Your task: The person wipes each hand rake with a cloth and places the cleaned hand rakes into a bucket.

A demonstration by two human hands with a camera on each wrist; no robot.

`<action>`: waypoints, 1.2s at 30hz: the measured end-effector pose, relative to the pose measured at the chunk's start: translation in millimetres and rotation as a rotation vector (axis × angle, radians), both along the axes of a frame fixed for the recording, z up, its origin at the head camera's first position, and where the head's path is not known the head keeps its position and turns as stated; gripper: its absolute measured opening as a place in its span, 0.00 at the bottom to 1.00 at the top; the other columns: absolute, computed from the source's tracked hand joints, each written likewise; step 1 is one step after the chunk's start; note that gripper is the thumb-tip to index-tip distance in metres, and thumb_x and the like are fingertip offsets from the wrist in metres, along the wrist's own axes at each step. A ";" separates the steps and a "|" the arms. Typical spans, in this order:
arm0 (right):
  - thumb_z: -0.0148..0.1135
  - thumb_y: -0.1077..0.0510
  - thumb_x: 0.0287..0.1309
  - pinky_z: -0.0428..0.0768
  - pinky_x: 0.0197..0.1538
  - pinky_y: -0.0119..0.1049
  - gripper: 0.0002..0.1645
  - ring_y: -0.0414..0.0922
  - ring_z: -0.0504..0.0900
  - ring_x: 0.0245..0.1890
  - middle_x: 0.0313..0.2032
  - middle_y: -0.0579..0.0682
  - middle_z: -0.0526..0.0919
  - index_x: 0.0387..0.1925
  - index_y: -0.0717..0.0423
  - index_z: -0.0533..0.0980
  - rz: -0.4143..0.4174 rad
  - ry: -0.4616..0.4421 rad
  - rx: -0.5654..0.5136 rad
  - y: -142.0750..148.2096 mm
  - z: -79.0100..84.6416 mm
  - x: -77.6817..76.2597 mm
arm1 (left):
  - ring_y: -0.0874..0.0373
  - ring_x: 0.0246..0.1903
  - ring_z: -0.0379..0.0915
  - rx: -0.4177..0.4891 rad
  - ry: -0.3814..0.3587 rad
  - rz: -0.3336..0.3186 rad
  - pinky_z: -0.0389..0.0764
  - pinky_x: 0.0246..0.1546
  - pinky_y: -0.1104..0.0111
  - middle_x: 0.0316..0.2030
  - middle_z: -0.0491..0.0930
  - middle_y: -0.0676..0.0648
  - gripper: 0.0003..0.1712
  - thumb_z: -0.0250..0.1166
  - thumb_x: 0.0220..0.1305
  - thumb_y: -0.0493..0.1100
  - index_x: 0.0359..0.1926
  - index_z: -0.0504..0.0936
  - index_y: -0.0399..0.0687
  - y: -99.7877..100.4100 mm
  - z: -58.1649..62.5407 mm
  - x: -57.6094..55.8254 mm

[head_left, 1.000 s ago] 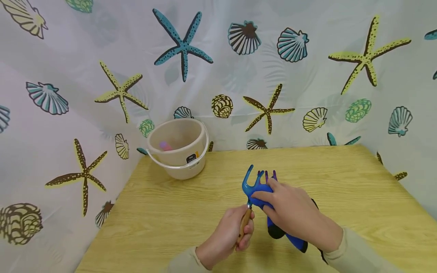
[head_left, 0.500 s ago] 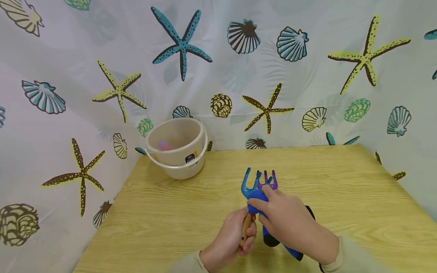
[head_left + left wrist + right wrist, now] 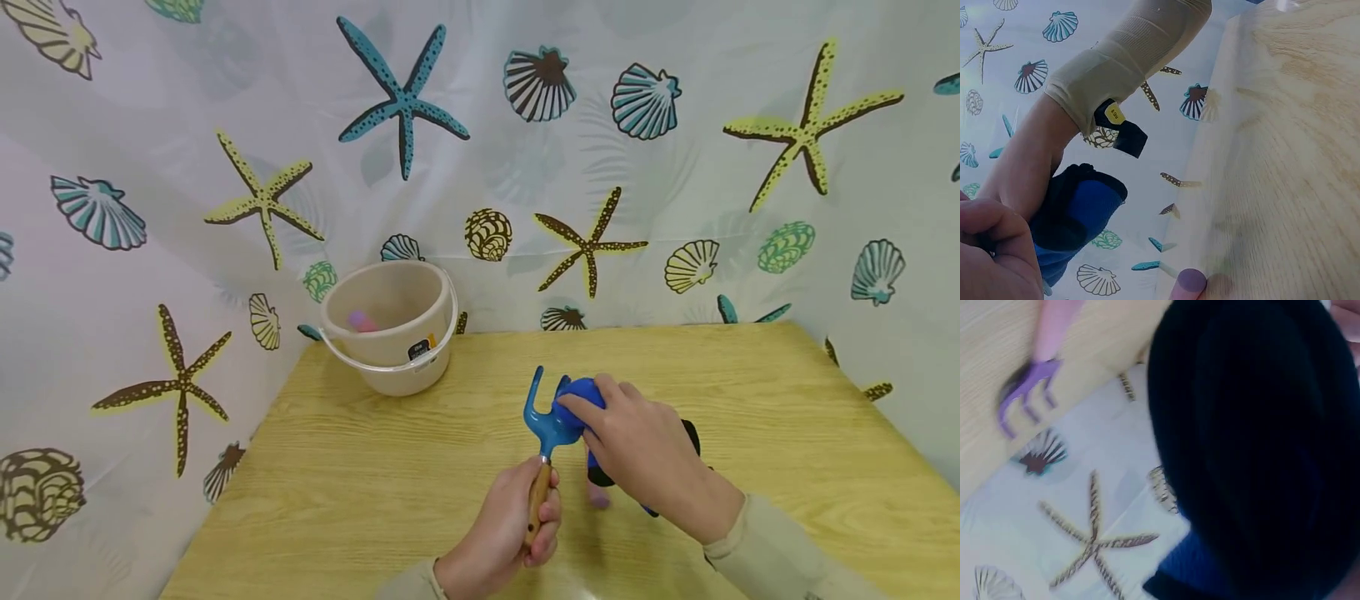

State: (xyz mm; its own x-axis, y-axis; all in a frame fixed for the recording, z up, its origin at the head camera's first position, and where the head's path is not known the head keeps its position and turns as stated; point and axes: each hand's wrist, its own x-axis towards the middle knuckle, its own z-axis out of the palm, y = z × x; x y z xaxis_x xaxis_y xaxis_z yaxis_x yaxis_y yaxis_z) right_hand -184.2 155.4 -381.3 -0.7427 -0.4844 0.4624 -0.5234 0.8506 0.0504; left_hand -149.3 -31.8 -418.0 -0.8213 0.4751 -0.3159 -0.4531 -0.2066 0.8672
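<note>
In the head view my left hand [image 3: 517, 521] grips the wooden handle of a blue hand fork [image 3: 550, 429], tines pointing up and away. My right hand [image 3: 641, 446] pinches a bunched blue-and-black cloth piece [image 3: 579, 398] against the fork's right tine, covering part of it. Black-edged ends of the cloth hang below the right hand. The left wrist view shows this cloth [image 3: 1094, 209] close beside my left thumb. Large and dark, the cloth [image 3: 1254, 437] fills much of the right wrist view.
On the table [image 3: 360, 483] lies a small purple hand rake [image 3: 1029, 400] with a pink handle, mostly hidden behind my right hand in the head view. A beige bucket [image 3: 408, 371] with a pink-purple item inside stands back left. A shell-patterned curtain [image 3: 487, 167] surrounds the table.
The cloth in my right hand first went down to the fork's neck, then back up onto its right tine. The purple rake's tines are now covered, while its handle end shows below.
</note>
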 end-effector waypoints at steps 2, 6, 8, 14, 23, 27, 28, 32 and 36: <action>0.73 0.54 0.55 0.86 0.28 0.45 0.23 0.56 0.87 0.44 0.51 0.60 0.82 0.54 0.41 0.82 0.054 -0.026 -0.013 -3.9 2.5 5.5 | 0.63 0.08 0.58 0.007 0.019 0.006 0.60 0.08 0.73 0.18 0.64 0.56 0.17 0.40 0.78 0.53 0.38 0.67 0.49 0.3 0.5 0.2; 0.72 0.53 0.56 0.86 0.28 0.44 0.21 0.55 0.87 0.43 0.52 0.60 0.83 0.53 0.41 0.82 0.109 -0.086 0.008 -10.5 7.6 11.9 | 0.64 0.08 0.58 0.009 0.029 -0.011 0.59 0.08 0.73 0.17 0.65 0.56 0.18 0.40 0.78 0.52 0.37 0.68 0.48 1.3 0.3 1.3; 0.72 0.53 0.56 0.85 0.28 0.43 0.21 0.54 0.87 0.43 0.53 0.59 0.83 0.53 0.41 0.83 0.077 -0.101 0.024 -11.4 9.1 9.4 | 0.63 0.08 0.58 0.008 0.023 -0.025 0.59 0.08 0.74 0.17 0.65 0.56 0.18 0.39 0.79 0.53 0.38 0.68 0.48 1.8 0.0 1.8; 0.72 0.52 0.58 0.86 0.29 0.46 0.21 0.58 0.86 0.48 0.56 0.62 0.81 0.54 0.43 0.83 0.029 -0.142 0.045 -9.5 3.0 -2.7 | 0.63 0.09 0.58 0.003 -0.009 -0.034 0.59 0.08 0.74 0.19 0.64 0.56 0.17 0.38 0.79 0.52 0.39 0.67 0.48 0.5 -3.5 3.1; 0.73 0.52 0.56 0.88 0.32 0.50 0.24 0.56 0.86 0.45 0.51 0.59 0.82 0.56 0.41 0.82 0.039 -0.021 0.032 -7.1 -3.0 -2.8 | 0.63 0.08 0.58 -0.016 -0.003 -0.023 0.58 0.08 0.74 0.19 0.64 0.55 0.17 0.40 0.79 0.53 0.39 0.68 0.48 0.5 -2.6 6.6; 0.73 0.53 0.55 0.88 0.35 0.51 0.23 0.59 0.86 0.46 0.51 0.60 0.82 0.55 0.41 0.82 0.130 0.004 0.026 -11.4 3.6 5.1 | 0.62 0.08 0.57 -0.027 0.037 -0.032 0.58 0.07 0.73 0.17 0.65 0.54 0.19 0.40 0.79 0.54 0.37 0.68 0.48 1.9 -0.9 7.1; 0.73 0.52 0.56 0.88 0.34 0.51 0.23 0.59 0.86 0.47 0.52 0.61 0.82 0.55 0.41 0.82 0.136 0.009 0.037 -12.8 5.1 5.0 | 0.62 0.08 0.56 -0.031 0.055 -0.037 0.57 0.07 0.73 0.16 0.65 0.54 0.19 0.40 0.79 0.54 0.37 0.68 0.48 2.6 -0.9 7.5; 0.72 0.52 0.57 0.87 0.28 0.47 0.21 0.58 0.86 0.44 0.51 0.60 0.82 0.53 0.43 0.83 0.082 0.010 0.077 -16.2 8.2 -1.8 | 0.62 0.08 0.57 -0.062 0.081 -0.059 0.57 0.07 0.72 0.17 0.66 0.54 0.18 0.41 0.79 0.54 0.38 0.68 0.48 4.9 -2.0 9.7; 0.70 0.54 0.58 0.83 0.20 0.42 0.17 0.55 0.86 0.37 0.45 0.57 0.82 0.50 0.45 0.84 0.018 0.041 0.094 -18.5 6.1 -10.2 | 0.62 0.08 0.57 -0.077 0.057 -0.065 0.57 0.07 0.72 0.18 0.65 0.54 0.17 0.41 0.79 0.53 0.40 0.68 0.48 6.3 -4.4 10.7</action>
State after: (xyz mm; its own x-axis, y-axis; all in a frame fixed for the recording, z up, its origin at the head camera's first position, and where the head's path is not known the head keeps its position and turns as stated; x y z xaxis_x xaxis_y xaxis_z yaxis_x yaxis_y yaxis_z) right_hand -194.3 136.9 -375.2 -0.7149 -0.5403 0.4439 -0.5344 0.8315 0.1515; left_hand -138.7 -25.4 -422.4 -0.8073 0.5037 -0.3075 -0.4132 -0.1105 0.9039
